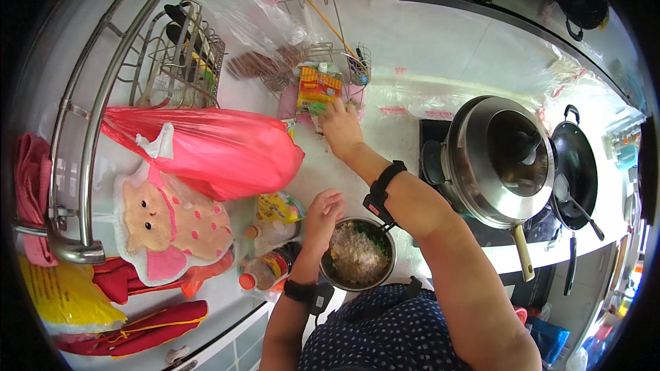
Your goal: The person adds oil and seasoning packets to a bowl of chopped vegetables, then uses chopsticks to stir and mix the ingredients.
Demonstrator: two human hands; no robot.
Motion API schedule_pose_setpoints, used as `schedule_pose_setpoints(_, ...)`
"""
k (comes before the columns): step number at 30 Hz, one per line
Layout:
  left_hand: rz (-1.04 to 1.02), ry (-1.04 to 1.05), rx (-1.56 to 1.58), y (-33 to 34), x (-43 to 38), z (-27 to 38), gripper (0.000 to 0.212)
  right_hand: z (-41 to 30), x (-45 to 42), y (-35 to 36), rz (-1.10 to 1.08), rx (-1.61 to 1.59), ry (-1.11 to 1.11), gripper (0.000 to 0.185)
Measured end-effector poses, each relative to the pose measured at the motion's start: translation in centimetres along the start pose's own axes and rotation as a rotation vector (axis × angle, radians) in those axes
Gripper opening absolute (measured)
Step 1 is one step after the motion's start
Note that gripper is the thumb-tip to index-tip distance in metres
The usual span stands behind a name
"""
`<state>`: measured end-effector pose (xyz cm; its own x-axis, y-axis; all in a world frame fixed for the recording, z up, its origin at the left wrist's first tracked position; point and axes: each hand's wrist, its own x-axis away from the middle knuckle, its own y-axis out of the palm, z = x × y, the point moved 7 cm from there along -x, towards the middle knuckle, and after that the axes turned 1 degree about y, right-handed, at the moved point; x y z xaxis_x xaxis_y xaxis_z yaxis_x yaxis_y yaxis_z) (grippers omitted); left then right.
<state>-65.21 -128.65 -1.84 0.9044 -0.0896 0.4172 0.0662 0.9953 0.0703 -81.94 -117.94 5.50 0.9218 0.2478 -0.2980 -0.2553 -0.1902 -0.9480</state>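
Note:
My right hand [341, 129] is stretched out to the back of the counter, its fingers curled down beside a small green item [316, 108]. My own fingers hide part of that spot, so the grip is unclear. Just behind is an orange and yellow packet [318, 86]. Above the left rim of a metal bowl [394, 257], my left hand [324, 216] hovers with bent fingers and holds nothing. White chopped or grainy food [356, 255] fills most of the bowl, with chopped greens [375, 234] at one side.
Left of the bowl stand a bottle with a red cap [265, 268] and a yellow-printed packet [281, 207]. A red plastic bag [237, 149] bulges over the counter. On the right are a lidded steel pan [469, 165] and a black wok [570, 149] with a ladle [564, 190].

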Motion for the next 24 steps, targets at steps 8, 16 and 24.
schedule_pose_setpoints(8, 0.091, 0.037, 0.023, -1.6, -1.5, 0.7, 0.035, -4.2, -1.3, 4.2, -0.412, -0.043, -0.380, 0.019)
schedule_pose_setpoints(16, 0.274, 0.017, 0.218, -2.9, -2.2, 1.0, 0.040, -6.6, -1.4, 9.0, -0.413, -0.142, -0.261, 0.018)
schedule_pose_setpoints(24, 0.399, 0.057, 0.367, -6.7, -0.5, -0.3, 0.043, -11.1, 1.3, 12.0, -0.433, -0.379, -0.255, 0.029)
